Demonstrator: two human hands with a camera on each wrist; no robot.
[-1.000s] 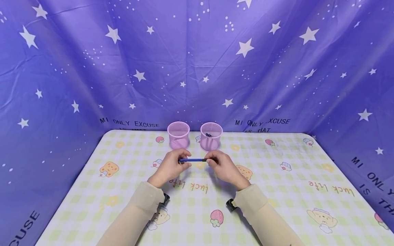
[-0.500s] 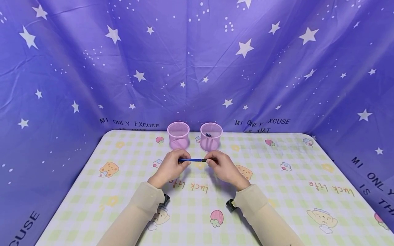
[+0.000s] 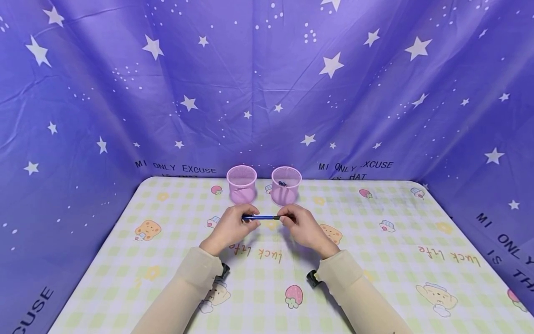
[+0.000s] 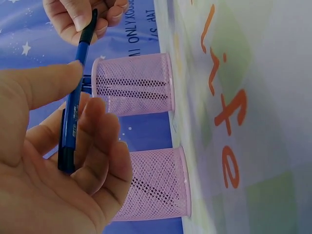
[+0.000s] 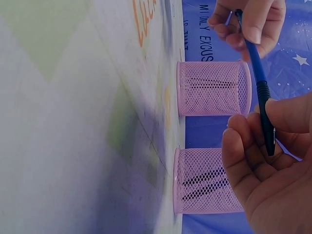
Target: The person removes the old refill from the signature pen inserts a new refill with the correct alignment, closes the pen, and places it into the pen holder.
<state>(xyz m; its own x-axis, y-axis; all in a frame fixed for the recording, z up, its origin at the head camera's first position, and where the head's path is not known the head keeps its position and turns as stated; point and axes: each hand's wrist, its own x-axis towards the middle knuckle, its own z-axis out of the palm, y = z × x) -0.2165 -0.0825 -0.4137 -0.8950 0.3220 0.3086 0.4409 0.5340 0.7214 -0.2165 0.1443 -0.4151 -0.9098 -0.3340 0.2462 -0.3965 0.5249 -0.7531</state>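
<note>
A blue ballpoint pen [image 3: 263,217] with a black grip section is held level between both hands, above the tabletop and in front of two pink mesh cups. My left hand [image 3: 231,226] pinches its clip end between thumb and fingers; the left wrist view shows the black clip and end by the palm. At the other end, my right hand [image 3: 303,227] pinches the black grip, with the tip pointing into the palm in the right wrist view. The right mesh cup [image 3: 286,194] holds two dark pens, their blue ends showing inside the rim.
The left mesh cup [image 3: 242,192] stands beside the right one near the table's back edge, with a dark slim shape showing through its mesh. A checked, cartoon-printed cloth [image 3: 167,260] covers the table. A purple star-patterned curtain [image 3: 258,83] hangs behind and at both sides.
</note>
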